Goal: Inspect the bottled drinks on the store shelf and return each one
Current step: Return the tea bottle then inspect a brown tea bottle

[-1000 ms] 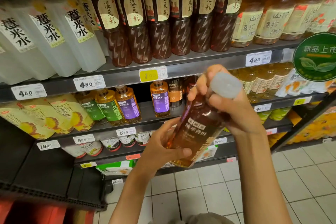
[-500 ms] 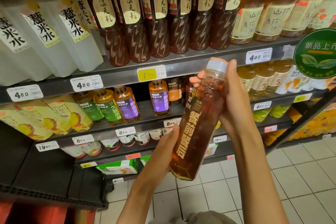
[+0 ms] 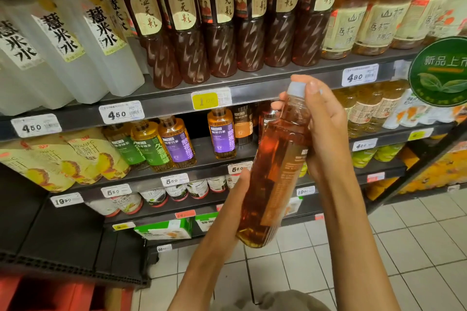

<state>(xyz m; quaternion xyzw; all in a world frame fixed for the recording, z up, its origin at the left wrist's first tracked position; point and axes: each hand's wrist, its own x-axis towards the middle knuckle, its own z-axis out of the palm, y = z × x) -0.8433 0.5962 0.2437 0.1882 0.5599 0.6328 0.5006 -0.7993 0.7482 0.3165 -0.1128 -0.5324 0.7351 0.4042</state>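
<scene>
Near the shelf front, centre of view, we hold an amber tea bottle (image 3: 274, 182) in both hands, clear of the shelves, tilted with its pale cap (image 3: 296, 89) up and to the right. Our right hand (image 3: 322, 131) wraps the neck and shoulder, thumb pressed at the cap, fingers (image 3: 278, 105) curled round the far side. Our left hand (image 3: 240, 189) holds the lower body from the left; we can't tell how its fingers lie, as the bottle hides them. Behind, the middle shelf (image 3: 217, 156) carries matching small bottles with green, purple and orange labels (image 3: 222, 139). Dark brown bottles (image 3: 222, 33) stand on the upper shelf. White tiled floor (image 3: 379, 247) lies below right.
</scene>
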